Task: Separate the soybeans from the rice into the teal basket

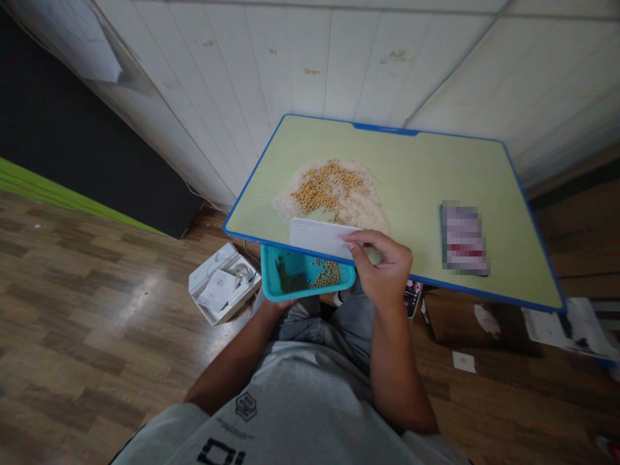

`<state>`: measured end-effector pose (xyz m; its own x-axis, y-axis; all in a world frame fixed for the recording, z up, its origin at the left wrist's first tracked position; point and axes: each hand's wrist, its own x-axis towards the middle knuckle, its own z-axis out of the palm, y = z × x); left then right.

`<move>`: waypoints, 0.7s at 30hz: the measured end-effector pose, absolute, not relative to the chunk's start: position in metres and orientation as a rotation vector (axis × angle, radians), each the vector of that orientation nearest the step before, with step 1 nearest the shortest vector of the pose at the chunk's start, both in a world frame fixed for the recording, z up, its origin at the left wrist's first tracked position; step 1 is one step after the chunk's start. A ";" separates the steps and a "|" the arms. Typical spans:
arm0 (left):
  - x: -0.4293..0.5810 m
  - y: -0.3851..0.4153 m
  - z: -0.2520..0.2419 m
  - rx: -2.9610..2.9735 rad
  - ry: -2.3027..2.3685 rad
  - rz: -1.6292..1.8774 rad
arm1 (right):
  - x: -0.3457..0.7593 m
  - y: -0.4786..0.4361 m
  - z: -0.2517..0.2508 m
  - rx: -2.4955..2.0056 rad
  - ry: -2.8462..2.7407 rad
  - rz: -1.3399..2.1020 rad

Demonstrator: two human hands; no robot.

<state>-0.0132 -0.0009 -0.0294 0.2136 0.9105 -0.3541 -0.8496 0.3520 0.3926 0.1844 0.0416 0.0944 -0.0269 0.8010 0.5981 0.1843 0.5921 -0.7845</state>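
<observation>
My right hand (382,263) pinches the right end of a flat white card (317,237), which rests at the near edge of a pale green table (421,168) with a blue rim. Just beyond the card lies a heap of yellow beans (317,187) mixed with white rice grains (361,210). Below the table edge, my left hand (282,303) holds a turquoise tray (309,294) from underneath, its fingers mostly hidden. Yellow beans and darker green ones lie in the tray.
A pixelated flat item (464,239) lies on the table's right side. An open white box (225,284) with papers and cables sits on the floor at left. A white panelled wall (349,64) stands behind the table; a brown box (484,323) is beneath its right side.
</observation>
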 end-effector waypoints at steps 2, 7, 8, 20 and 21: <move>-0.012 -0.001 -0.024 0.122 0.586 1.234 | 0.184 0.042 0.094 -0.855 -1.551 0.605; -0.010 -0.001 -0.013 0.125 0.685 1.222 | 0.185 0.042 0.094 -0.860 -1.555 0.604; -0.010 -0.001 -0.012 0.122 0.716 1.224 | 0.185 0.042 0.094 -0.861 -1.555 0.602; -0.010 -0.002 -0.010 0.112 0.777 1.213 | 0.185 0.042 0.092 -0.872 -1.561 0.600; -0.009 -0.002 -0.008 0.111 0.792 1.214 | 0.185 0.042 0.092 -0.870 -1.561 0.602</move>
